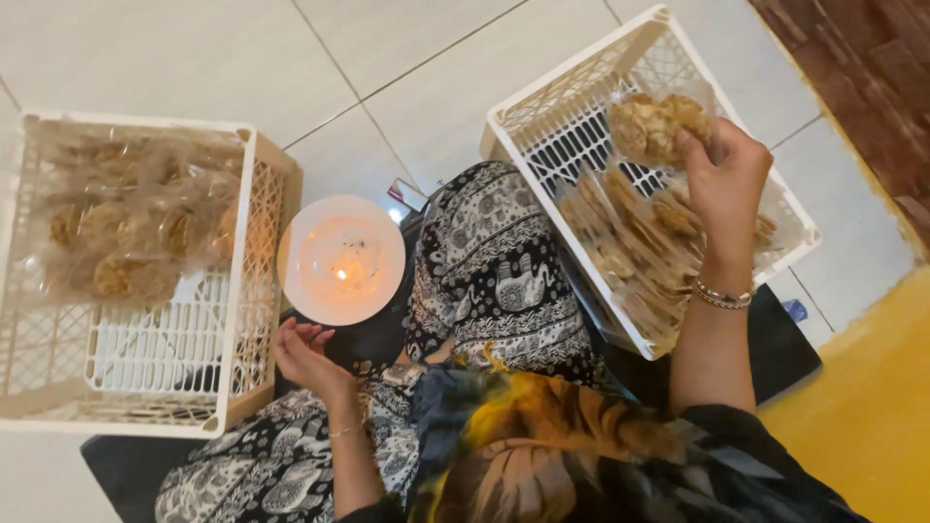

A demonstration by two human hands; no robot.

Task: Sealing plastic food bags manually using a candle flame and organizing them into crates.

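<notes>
Cracker packet [657, 124]: clear plastic bag of brown, lumpy crackers, held up over the right-hand crate, near its upper half.
Right hand [725, 179]: raised, fingers closed together on the right edge of the cracker packet; beaded bracelet [722, 295] at the wrist.
Right crate [542, 116]: white plastic lattice crate, tilted against the patterned knee; more clear packets of crackers [635, 257] lie stacked along its lower half, the upper lattice floor bare.
Left hand [305, 353]: palm up, fingers loosely curled and apart, holding nothing; rests just below the dish, thin bracelet at the wrist.
Dish [341, 260]: round, white, on the floor between the two crates; a small lit flame [341, 274] at its centre, candle body too small to tell.
Left crate [247, 291]: white lattice crate, upright on the tiles; sealed cracker packets [126, 232] fill its far half, the near half shows lattice.
Floor [194, 58]: pale square tiles; yellow surface at lower right.
Clothing: black-and-white elephant-print trousers [494, 271], dark top with yellow leaf print.
</notes>
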